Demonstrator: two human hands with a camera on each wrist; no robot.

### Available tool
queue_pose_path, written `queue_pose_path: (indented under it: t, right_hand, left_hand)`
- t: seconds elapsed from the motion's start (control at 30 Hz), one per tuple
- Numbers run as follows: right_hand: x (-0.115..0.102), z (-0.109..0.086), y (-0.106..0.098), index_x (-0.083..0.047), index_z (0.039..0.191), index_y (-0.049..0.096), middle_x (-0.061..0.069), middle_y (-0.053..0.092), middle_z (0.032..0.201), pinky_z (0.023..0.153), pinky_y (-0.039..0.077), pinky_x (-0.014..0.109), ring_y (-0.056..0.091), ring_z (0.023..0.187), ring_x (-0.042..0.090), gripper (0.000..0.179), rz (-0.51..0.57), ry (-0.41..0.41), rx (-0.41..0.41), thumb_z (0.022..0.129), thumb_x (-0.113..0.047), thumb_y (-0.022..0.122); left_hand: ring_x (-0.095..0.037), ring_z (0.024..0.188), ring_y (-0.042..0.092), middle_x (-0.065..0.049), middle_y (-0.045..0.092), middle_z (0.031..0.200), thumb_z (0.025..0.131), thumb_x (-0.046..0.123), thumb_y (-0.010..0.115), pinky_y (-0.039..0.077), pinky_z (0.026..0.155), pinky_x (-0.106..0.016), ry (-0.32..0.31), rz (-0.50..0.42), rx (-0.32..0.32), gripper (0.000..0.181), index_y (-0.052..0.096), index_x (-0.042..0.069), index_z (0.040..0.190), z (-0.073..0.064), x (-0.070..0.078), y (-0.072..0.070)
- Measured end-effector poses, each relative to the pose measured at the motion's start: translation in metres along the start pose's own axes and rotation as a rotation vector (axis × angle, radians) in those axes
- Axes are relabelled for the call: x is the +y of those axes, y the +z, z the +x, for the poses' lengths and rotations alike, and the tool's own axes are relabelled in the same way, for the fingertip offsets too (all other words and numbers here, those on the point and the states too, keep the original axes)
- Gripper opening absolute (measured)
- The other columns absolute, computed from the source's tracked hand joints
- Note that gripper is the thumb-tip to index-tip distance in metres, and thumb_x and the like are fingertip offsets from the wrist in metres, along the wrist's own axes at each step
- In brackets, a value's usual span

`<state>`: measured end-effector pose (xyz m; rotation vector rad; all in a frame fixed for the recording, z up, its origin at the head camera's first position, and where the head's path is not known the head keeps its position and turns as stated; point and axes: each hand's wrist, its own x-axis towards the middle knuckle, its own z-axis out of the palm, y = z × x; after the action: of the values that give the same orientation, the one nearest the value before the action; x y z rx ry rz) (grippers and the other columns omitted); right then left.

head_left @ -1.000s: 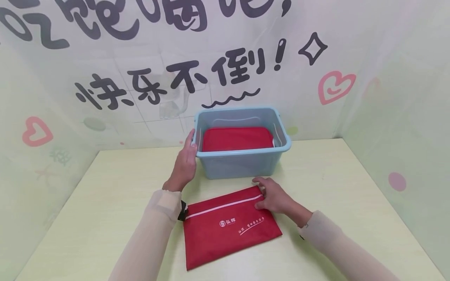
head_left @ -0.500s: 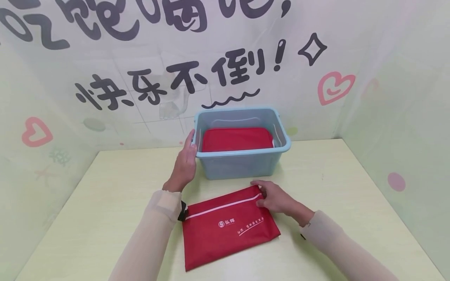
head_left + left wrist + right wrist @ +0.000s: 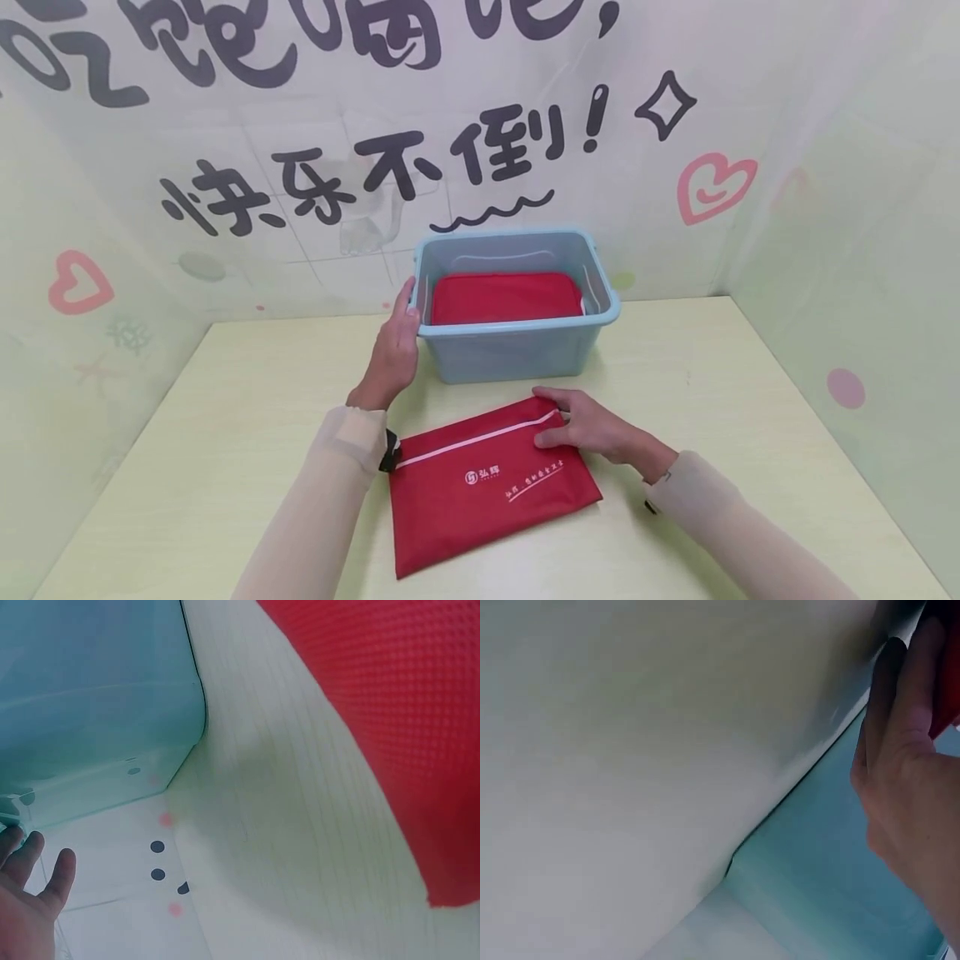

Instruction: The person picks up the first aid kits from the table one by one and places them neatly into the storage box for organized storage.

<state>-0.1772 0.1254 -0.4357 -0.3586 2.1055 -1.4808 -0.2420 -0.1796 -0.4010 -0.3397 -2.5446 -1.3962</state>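
Observation:
A red fabric document bag [image 3: 472, 521] with a white zip line and white print lies tilted on the table in the head view. My right hand [image 3: 600, 429] pinches its upper right corner, thumb on top and fingers over the far edge. Behind the bag stands a light blue plastic bin [image 3: 517, 357] holding another red fabric item [image 3: 506, 298]. The fingers of my left hand [image 3: 392, 354] lie straight along the bin's left rim. In the left wrist view, the left hand [image 3: 26, 919] touches the bin's edge with fingers extended.
The pale wood-grain table [image 3: 225, 467] reaches back to a white wall [image 3: 480, 100] with dark lettering. Pale side walls enclose it left and right. The bag's upper left corner is close by my left wrist.
My right thumb has shifted left over the bag's corner, and the bag's right edge has moved slightly. The left hand and the bin look the same.

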Motion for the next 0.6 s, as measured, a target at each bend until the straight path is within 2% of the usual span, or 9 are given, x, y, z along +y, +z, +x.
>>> queue_pose_path:
  t: [0.1,0.27,0.6]
  right_hand:
    - [0.0,-0.001,0.001,0.0,0.154,0.031,0.017,0.047,0.138,0.082,0.059,0.038,0.052,0.117,0.029,0.092,0.003,0.006,0.004,0.079,-0.015,0.082]
    - [0.0,0.0,0.001,-0.006,0.155,0.031,0.015,0.047,0.138,0.082,0.059,0.038,0.053,0.116,0.029,0.09,0.035,0.005,0.0,0.081,-0.012,0.08]
    - [-0.007,-0.003,-0.009,-0.005,0.147,0.047,0.018,0.049,0.134,0.083,0.059,0.04,0.061,0.108,0.028,0.061,0.123,-0.049,-0.147,0.09,-0.007,0.07]
  left_hand:
    - [-0.025,0.15,0.02,0.0,0.018,0.165,0.107,0.04,0.025,0.026,0.115,-0.057,-0.003,-0.001,-0.001,0.06,0.01,0.022,0.162,0.0,0.0,0.0]
    - [-0.026,0.15,0.02,0.0,0.019,0.165,0.107,0.039,0.025,0.026,0.115,-0.058,-0.005,0.005,-0.001,0.06,0.01,0.021,0.162,-0.001,0.001,-0.001]
    - [-0.026,0.15,0.02,0.0,0.019,0.165,0.107,0.039,0.025,0.026,0.115,-0.058,-0.012,-0.002,-0.006,0.059,0.009,0.023,0.162,-0.001,0.002,-0.001]
